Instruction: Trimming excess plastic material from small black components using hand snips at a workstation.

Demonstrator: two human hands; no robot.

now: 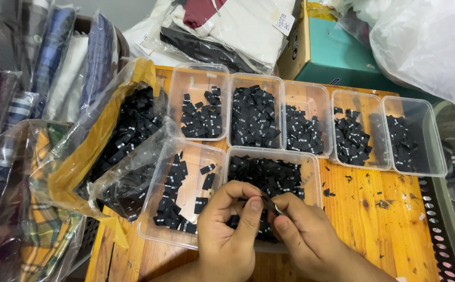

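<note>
2 hands: left hand (230,230) and right hand (303,230) pinch 1 small black label (270,204) together.
Label place: 6 o'clock, above nearest clear tub (311,162).
Tubs: 7 on tabletop (384,219).
Bag (128,136): 9 o'clock.

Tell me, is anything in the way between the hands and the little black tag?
No. The left hand and right hand already pinch the small black tag between their fingers, just above a clear tub of black tags. Nothing sits between them.
</note>
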